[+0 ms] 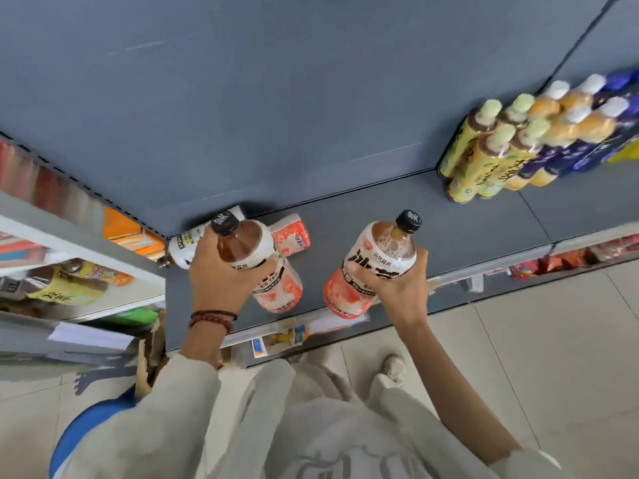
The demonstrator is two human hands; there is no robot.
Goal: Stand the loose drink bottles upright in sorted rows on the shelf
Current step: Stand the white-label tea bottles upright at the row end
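Two hands grasp one bottle each; left hand (pixel 221 274) fingers wrap the left bottle (pixel 280 295), right hand (pixel 397 285) fingers the right bottle (pixel 373 257); both are upright at the shelf (pixel 345 219) front; two lying bottles (pixel 290 236) are behind them.

Tea bottles (pixel 340 295) — pink/wht labels, blk caps; shelf (pixel 466 243) slate-grey; rear bottles (pixel 484 160) yellow, orange, navy.

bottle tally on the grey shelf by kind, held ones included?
Pink-label bottles: 3 (one in left hand, one in right hand, one lying)
White-label bottle, lying: 1
Yellow-green bottles: 4
Orange-drink bottles, white caps: 4
Blue-capped bottles: too blurred to count
Total counted: 12
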